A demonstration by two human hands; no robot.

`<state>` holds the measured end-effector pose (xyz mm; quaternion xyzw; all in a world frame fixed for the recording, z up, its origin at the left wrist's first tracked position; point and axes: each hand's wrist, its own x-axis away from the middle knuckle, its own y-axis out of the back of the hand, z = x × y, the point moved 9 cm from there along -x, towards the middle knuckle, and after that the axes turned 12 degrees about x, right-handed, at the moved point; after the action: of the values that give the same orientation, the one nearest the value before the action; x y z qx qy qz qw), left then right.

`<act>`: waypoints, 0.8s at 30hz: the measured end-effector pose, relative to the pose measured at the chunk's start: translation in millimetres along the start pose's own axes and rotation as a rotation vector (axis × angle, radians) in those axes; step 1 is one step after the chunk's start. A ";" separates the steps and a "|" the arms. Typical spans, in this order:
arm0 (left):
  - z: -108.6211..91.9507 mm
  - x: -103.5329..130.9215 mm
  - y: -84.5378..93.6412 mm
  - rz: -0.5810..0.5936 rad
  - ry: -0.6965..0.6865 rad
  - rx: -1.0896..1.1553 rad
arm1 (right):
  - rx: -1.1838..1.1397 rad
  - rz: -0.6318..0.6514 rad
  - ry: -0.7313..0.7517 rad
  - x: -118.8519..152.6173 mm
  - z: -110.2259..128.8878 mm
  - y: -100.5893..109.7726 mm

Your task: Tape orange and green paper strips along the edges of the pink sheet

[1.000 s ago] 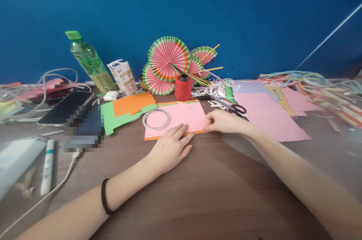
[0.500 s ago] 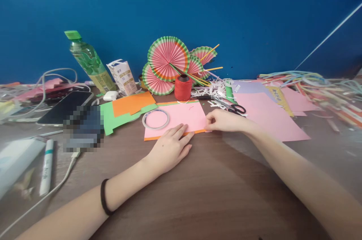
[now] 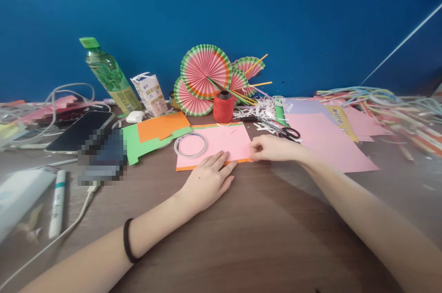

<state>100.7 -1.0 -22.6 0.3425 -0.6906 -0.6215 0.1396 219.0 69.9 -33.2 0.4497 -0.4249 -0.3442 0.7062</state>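
A pink sheet of paper (image 3: 228, 139) with orange strips along its near and far edges lies on the table before me. My left hand (image 3: 209, 180) rests flat with fingers stretched over the near orange strip (image 3: 193, 168). At the sheet's near right corner my right hand (image 3: 267, 147) is closed in a pinch, its fingertips touching the end of that strip. What is between those fingertips is hidden. A roll of tape (image 3: 175, 146) lies on the left part of the pink sheet.
Behind the sheet stand a red thread spool (image 3: 223, 109) and folded paper fans (image 3: 203, 72). Black-handled scissors (image 3: 290, 134) lie beyond my right hand, near larger pink paper (image 3: 331, 141). Orange paper (image 3: 162, 126), green paper (image 3: 138, 146), a bottle (image 3: 110, 74) and a marker (image 3: 57, 205) are leftward.
My right hand has shifted very slightly left at the sheet's corner. My left hand and the tape roll stay where they were.
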 end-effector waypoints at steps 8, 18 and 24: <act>-0.2 0.6 -0.3 -0.003 -0.006 -0.008 | 0.040 0.020 0.003 -1.2 -1.3 -1.6; -0.4 1.1 -1.8 0.006 -0.003 -0.003 | -0.114 0.011 0.091 3.8 6.8 10.6; 0.4 0.3 -1.9 0.011 0.000 0.005 | -0.258 -0.021 0.187 5.7 20.3 14.6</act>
<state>100.9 -0.9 -24.6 0.3389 -0.6940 -0.6191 0.1423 204.3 63.2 -13.2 0.3896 -0.3048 -0.3602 0.7909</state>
